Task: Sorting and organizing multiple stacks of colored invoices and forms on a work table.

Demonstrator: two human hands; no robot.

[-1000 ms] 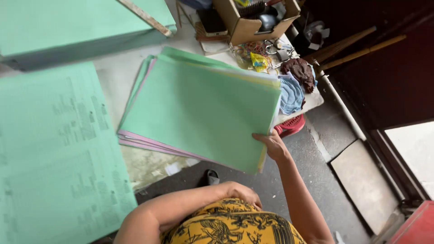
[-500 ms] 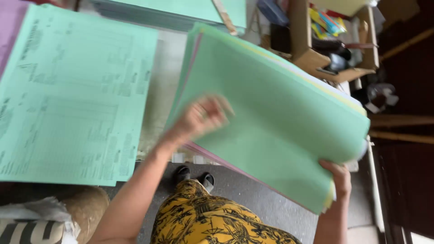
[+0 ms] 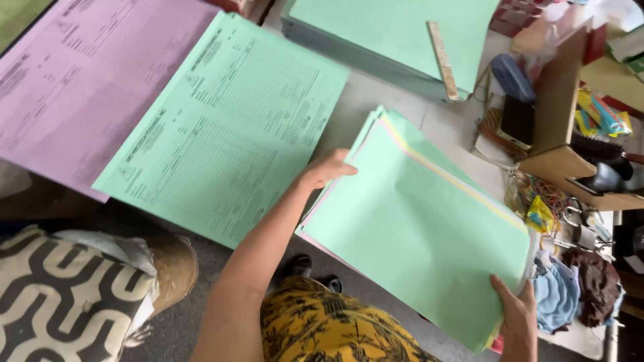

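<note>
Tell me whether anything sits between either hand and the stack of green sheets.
Nothing visible does. The left hand rests directly on the near left edge of the green paper stack, and the right hand grips its lower right corner. Both touch the paper itself.

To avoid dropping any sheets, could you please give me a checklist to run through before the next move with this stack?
1. Left hand on the stack's far left edge: ok.
2. Right hand gripping the near right corner: ok.
3. Sheets squared up: not ok; pink and yellow edges stick out, fanned.
4. Printed green sheet lying flat beside the stack: ok.
5. Ruler clear of the stack, resting on the far green pile: ok.
6. Stack's underside supported by the table: cannot tell.
</note>
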